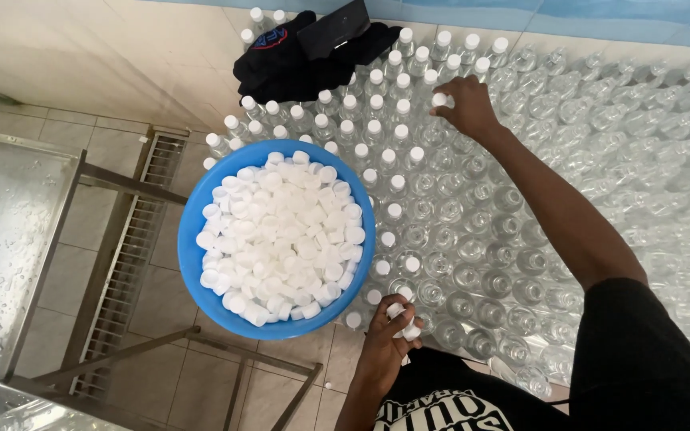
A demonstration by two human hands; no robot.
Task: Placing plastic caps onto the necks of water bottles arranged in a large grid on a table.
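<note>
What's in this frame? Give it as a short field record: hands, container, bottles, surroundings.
left hand: near the body, holds several white caps beside the basin's edge
right hand: stretched out, sets a white cap on a bottle
basin: round, blue, heaped with loose white caps
capped bottles: clear, in rows next to the basin
uncapped bottles: clear, packed close, fill the right side
black cloth: lies at the far end among bottles
floor drain grate: on tiled floor, left
</note>
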